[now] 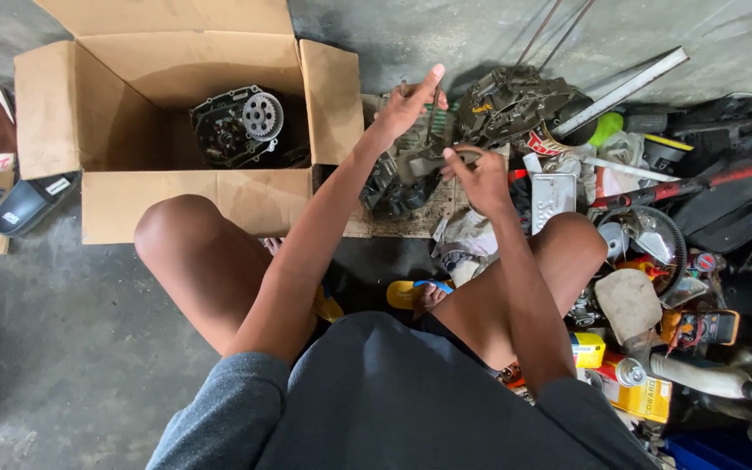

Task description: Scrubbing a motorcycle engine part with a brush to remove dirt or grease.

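Note:
I squat over a grimy engine casing [393, 178] lying on a dirty mat [411, 218]. My left hand [406, 109] is raised above it, fingers mostly spread, and seems to pinch a thin rod that stands up from the casing. My right hand [480, 174] grips a dark curved metal part [450, 157] at the casing's right side. A second greasy engine block [511, 104] sits just behind.
An open cardboard box [115, 200] at the left holds an engine part with a sprocket [245, 126]. Scattered parts, a chrome cover [553, 196], a toothed wheel [650, 235], cans and tools crowd the right. A dark seat-like piece [28, 204] lies at far left.

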